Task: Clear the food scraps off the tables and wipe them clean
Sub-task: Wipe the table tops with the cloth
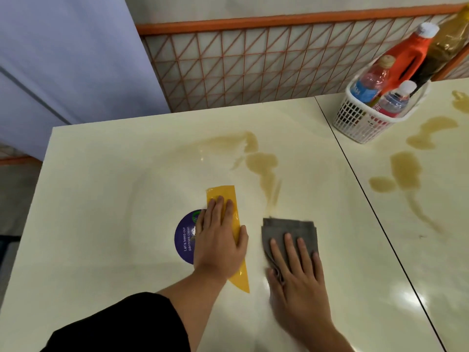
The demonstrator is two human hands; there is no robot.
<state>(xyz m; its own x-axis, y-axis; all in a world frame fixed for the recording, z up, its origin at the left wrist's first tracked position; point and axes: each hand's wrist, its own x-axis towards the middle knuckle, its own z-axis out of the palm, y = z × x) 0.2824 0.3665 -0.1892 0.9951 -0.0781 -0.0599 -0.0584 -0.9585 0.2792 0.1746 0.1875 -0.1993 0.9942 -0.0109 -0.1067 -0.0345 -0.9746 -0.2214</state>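
While left hand [219,241] presses one scraper [222,191], right hand [298,278] presses one cloth [286,227].

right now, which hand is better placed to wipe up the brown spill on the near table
Right hand: it presses the grey cloth flat, just short of the brown spill. The left hand rests on a yellow plastic strip.

Brown liquid spills [262,161] on two cream benches [101,186]
Flat yellow plastic scraper [223,191] and folded grey cloth [286,228] lie side by side, cloth right; spills spread beyond them and on the right bench [431,237].
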